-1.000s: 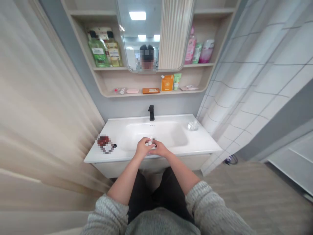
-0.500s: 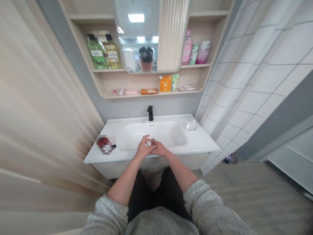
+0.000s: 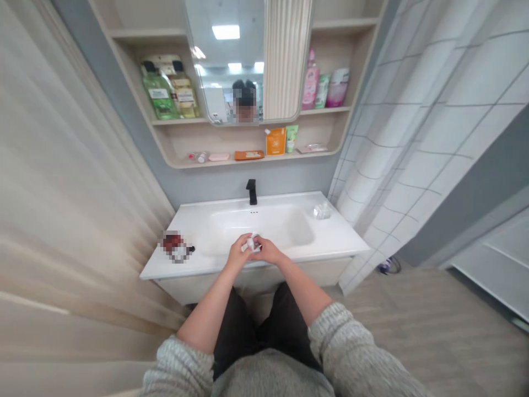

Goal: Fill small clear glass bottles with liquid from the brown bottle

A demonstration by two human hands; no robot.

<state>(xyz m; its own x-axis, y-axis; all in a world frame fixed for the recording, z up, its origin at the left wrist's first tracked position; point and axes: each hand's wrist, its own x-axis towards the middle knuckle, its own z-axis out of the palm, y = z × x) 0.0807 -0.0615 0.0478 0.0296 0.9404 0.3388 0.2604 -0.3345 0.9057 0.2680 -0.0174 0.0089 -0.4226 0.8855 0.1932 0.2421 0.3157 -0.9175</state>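
Observation:
Over the front rim of the white sink, my two hands meet. My left hand is closed, its fingers pinching a small white item with a whitish strip or flap at its side. My right hand curls round the same item from the other side; a darker patch shows by its fingertips. The item is too small and too covered by fingers to name its kind.
A black faucet stands behind the basin. On the counter, a crumpled clear plastic wrapper lies right and a blurred-out red and white thing left. Above hangs a mirrored shelf unit holding bottles, an orange pouch and tubes.
My left fingers have come down and closed in on the white item, which shows more plainly between both hands. The whole view has shifted slightly.

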